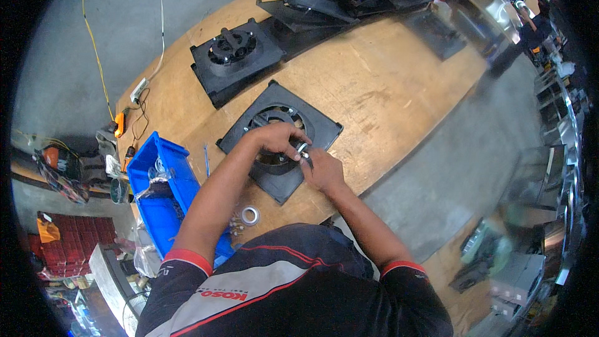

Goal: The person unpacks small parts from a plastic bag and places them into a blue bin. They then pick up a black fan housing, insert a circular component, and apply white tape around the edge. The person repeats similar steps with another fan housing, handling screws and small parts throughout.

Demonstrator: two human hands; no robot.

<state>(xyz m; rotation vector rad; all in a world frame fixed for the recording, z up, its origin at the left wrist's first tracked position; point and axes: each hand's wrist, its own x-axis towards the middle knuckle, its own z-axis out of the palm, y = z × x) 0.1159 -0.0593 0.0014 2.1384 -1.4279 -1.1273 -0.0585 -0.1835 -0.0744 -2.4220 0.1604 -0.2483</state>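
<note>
A black square fan panel (318,126) with a round opening lies flat on the wooden table in front of me. My left hand (279,140) reaches over the opening, its fingers bent around a small whitish, shiny piece (303,148). On the same piece, close to the opening's right rim, the fingertips of my right hand (324,170) pinch together. The piece is too small to name. My hands cover the lower part of the opening and much of the fan inside it.
A similar fan panel (265,47) lies farther back, and several more are stacked (349,0) at the far edge. Left of my arm stands a blue bin (181,171). A tape roll (250,215) sits near my body on the wooden table (380,100). Another person (530,28) is at far right.
</note>
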